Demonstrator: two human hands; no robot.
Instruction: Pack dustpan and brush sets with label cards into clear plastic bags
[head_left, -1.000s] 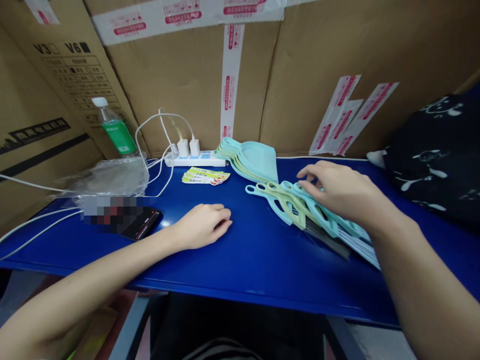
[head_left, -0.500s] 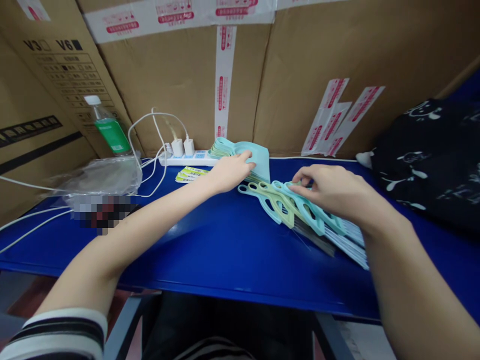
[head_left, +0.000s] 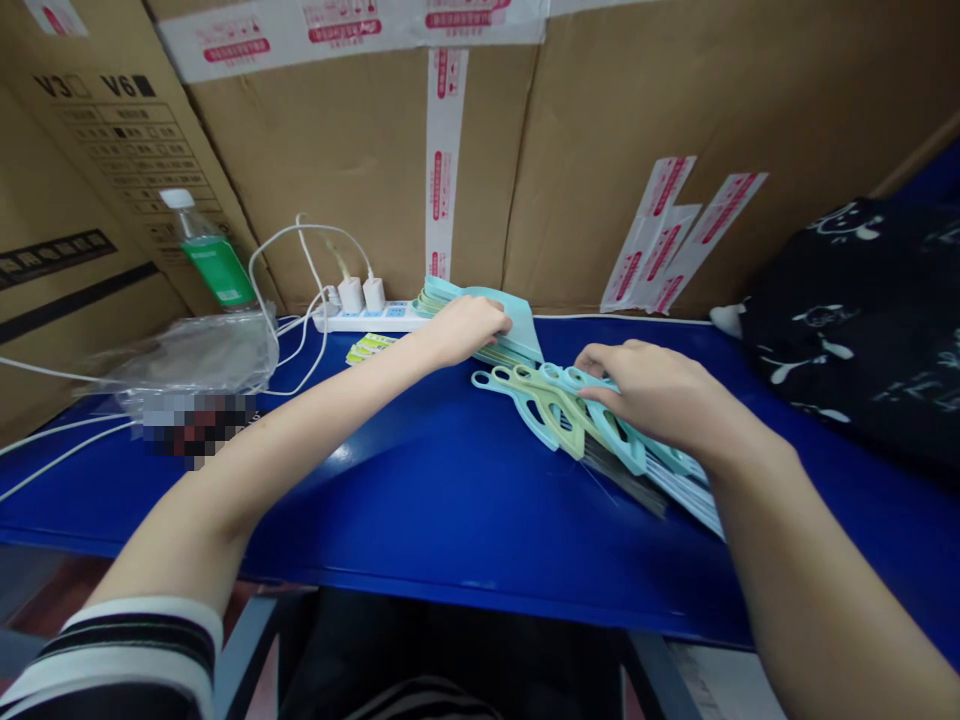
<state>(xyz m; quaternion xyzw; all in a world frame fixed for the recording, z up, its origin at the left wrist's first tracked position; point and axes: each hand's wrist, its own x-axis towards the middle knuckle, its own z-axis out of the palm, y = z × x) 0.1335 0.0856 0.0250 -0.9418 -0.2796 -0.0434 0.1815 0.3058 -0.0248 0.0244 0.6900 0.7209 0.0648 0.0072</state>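
A stack of pale blue and green dustpans lies at the back of the blue table. My left hand is closed on the top dustpan and tilts its near edge up off the stack. To the right lies a fanned pile of small brushes with blue and green handles and dark bristles. My right hand rests on that pile, its fingers curled over the handles near their looped ends.
A white power strip with two chargers and white cables sits by the cardboard wall. A green-labelled bottle, a clear plastic bag, green-yellow label cards and a black printed bag lie around.
My left hand left the table's middle, reached back to the dustpan stack and closed on the top dustpan, lifting its edge. My right hand has stayed on the brushes, shifting slightly left.
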